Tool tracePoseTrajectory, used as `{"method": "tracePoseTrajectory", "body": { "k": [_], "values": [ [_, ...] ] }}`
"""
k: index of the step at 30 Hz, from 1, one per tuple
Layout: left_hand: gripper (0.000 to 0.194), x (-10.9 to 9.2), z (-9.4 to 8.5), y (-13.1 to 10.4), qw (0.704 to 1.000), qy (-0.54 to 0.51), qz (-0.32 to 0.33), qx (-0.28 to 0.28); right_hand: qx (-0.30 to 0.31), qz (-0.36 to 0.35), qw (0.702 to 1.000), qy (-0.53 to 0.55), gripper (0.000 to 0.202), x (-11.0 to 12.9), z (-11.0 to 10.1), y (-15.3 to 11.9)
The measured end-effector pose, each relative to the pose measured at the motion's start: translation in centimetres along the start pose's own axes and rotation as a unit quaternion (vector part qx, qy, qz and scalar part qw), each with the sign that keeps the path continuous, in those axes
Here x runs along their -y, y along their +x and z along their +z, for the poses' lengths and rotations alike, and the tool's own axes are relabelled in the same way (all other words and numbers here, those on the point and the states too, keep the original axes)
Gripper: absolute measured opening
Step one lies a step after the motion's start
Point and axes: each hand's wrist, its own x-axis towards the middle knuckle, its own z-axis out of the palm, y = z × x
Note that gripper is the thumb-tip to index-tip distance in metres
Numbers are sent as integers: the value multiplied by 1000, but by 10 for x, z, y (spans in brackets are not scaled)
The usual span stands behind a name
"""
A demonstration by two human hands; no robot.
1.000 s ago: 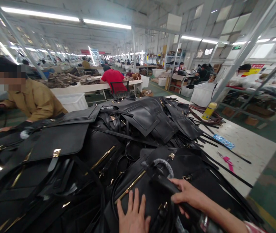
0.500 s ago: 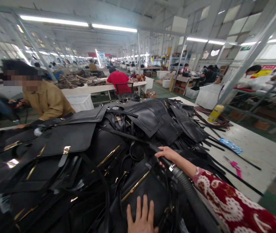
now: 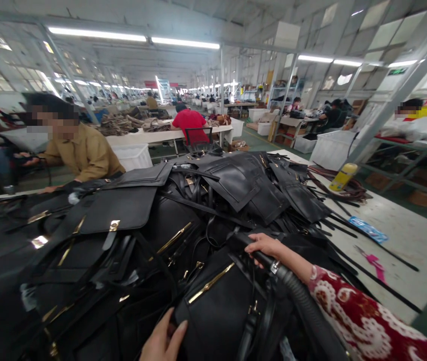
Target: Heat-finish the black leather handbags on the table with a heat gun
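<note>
My right hand (image 3: 264, 246) is wrapped round the black nozzle of a ribbed hose (image 3: 299, 296), which runs back under my red patterned sleeve. Below and left of it lies a black bag (image 3: 217, 311) with a gold zipper (image 3: 211, 284). At the bottom edge, my left hand (image 3: 164, 338) pinches the left edge of this bag between thumb and fingers. Many black bags and straps are heaped around both hands, among them a flap (image 3: 119, 208) with a gold clasp.
On the white table (image 3: 420, 240) at the right lie pink scissors (image 3: 375, 264), a blue packet (image 3: 367, 229), a yellow bottle (image 3: 344, 177) and brown straps. Someone in a tan jacket (image 3: 93, 153) leans at the table's left end. Another person in red sits beyond.
My left hand has moved left from lying spread on the bag to gripping its edge. The nozzle in my right hand has dipped a little. The whole view has shifted slightly.
</note>
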Motion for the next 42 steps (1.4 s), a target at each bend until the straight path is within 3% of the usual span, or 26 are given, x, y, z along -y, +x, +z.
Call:
{"method": "tracePoseTrajectory", "body": {
  "k": [3, 7, 9, 11, 13, 18, 21, 23, 28, 31, 35, 42],
  "values": [
    [44, -20, 16, 7, 978, -204, -42, 6, -33, -50, 998, -4, 43, 1, 14, 9],
    [46, -47, 36, 8, 849, -506, -153, 6, -72, -124, 990, 6, 62, 5, 28, -6],
    [53, -58, 43, 3, 816, -557, -156, -7, -65, -139, 988, 10, 64, 7, 31, -23],
    [60, -66, 49, -5, 815, -564, -130, -13, -50, -143, 988, 14, 65, 8, 33, -43],
    [65, -68, 55, -11, 833, -544, -97, -22, -34, -139, 990, 20, 68, 7, 34, -65],
    [74, -52, 71, -4, 887, -455, -40, -64, 20, -91, 995, 29, 71, -4, 39, -116],
    [70, -50, 76, 7, 875, -476, -47, -75, 59, -66, 995, 39, 71, -15, 43, -138],
    [66, -60, 76, 9, 860, -503, -60, -61, 59, -61, 995, 48, 72, -21, 44, -149],
    [71, -96, 75, -12, 836, -544, 68, -4, 17, -63, 996, 64, 77, -24, 41, -170],
    [79, -96, 79, -22, 826, -562, 46, -16, 21, -67, 996, 57, 78, -16, 41, -178],
    [82, -78, 85, -19, 814, -581, -7, -13, 65, -50, 996, 30, 73, -3, 54, -177],
    [73, -67, 88, -18, 809, -587, -24, 33, 130, -40, 991, 9, 72, 3, 75, -139]
  ]
}}
